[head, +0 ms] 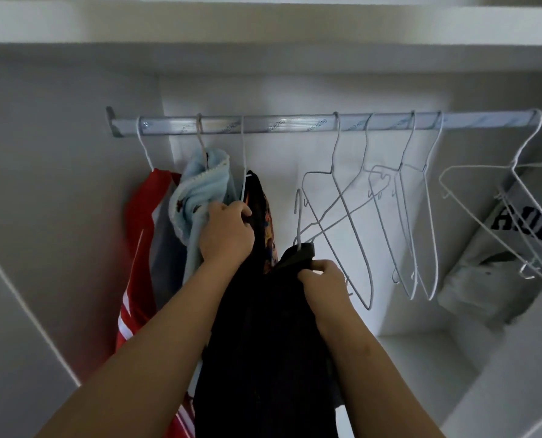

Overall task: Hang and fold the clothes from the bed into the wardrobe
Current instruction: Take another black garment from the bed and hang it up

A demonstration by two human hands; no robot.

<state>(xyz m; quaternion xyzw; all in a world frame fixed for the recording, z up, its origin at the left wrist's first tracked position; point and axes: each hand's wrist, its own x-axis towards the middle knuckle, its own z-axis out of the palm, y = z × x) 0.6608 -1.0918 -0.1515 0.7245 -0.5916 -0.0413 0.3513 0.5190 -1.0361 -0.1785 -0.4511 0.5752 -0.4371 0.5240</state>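
Nearest, both forearms reach up into the wardrobe with a dark garment hanging between them. The right hand has its grip closed on this garment's top edge, just below where a grey wire hanger rises out of the cloth. The hook is free in the air below the rail, so the garment looks threaded but not yet hung. Holding it at the neck probably keeps the cloth from sliding off the wire.

A little further in, the left hand curls its grip on the shoulder of a dark patterned garment on a white hanger. It seems to be holding the hung clothes to the left to open a gap on the rail.

Beyond it hang a light blue fleece and a red garment with white stripes. All three are bunched at the left end of the metal rail.

To the right the rail carries only empty wire hangers. Another bunch at the far right hangs over a pale grey cloth item with black lettering in the corner. Whether that is a bag or a garment I cannot tell.
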